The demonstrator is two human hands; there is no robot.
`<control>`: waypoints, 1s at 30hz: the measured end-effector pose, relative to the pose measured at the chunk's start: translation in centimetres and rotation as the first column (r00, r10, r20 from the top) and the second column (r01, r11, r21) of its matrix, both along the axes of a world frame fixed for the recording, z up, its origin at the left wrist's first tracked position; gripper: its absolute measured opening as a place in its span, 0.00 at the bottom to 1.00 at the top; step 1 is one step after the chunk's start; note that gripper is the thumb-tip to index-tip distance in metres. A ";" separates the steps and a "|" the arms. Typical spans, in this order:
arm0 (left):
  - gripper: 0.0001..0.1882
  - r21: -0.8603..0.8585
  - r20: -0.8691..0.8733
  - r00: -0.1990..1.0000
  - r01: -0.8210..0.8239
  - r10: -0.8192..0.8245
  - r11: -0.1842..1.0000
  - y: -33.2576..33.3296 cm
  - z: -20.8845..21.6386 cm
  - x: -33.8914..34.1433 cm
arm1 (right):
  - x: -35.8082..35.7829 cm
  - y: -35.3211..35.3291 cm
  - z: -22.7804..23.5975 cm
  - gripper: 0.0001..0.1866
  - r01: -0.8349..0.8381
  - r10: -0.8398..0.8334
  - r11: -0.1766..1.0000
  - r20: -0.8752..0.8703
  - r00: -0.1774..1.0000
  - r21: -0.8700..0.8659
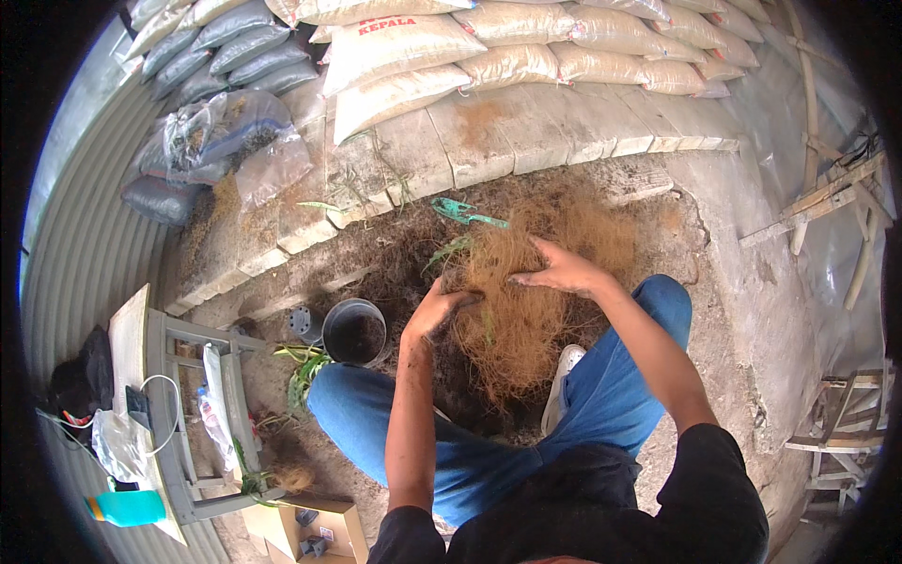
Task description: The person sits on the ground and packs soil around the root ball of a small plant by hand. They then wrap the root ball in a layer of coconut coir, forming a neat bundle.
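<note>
A large, loose clump of brown coconut fibre [512, 329] lies between my legs, over dark soil. My left hand [440, 308] grips its left side, fingers curled into the strands. On its upper right, my right hand [564, 271] has thumb and fingers sunk partly into the fibre, holding it. A green hand trowel [458, 211] rests on the soil just beyond, its end partly covered by strands. Green leaves [449, 252] poke out beside the fibre, above my left hand.
A black plant pot [355, 331] and a smaller grey one [303, 322] stand left of my knee. A small wooden table [160, 376] holds a teal bottle [132, 508]; an open cardboard box [343, 531] is nearby. Stacked sacks [404, 52] line the concrete ledge [479, 141] ahead.
</note>
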State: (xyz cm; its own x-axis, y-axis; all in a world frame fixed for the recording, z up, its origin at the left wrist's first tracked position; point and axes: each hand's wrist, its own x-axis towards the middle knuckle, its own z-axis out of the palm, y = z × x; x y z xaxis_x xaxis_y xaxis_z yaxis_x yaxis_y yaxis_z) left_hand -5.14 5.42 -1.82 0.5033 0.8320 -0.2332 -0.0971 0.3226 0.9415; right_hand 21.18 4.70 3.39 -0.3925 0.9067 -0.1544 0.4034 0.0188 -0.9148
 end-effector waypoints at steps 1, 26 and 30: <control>0.24 -0.013 -0.018 1.000 -0.005 0.005 1.000 0.1 -0.4 -0.1 | -0.4 -0.1 0.1 0.45 -0.011 0.010 0.999 -0.034 0.999 -0.033; 0.37 -0.192 0.390 0.817 -0.380 0.425 0.905 -2.2 2.4 3.7 | -4.3 1.6 -1.4 0.22 0.756 -0.515 0.644 -0.795 0.319 -0.115; 0.29 -0.273 0.251 0.789 -0.499 0.561 0.823 -1.1 3.2 3.1 | -4.8 0.2 -1.7 0.20 0.653 -0.480 0.754 -0.739 0.473 -0.072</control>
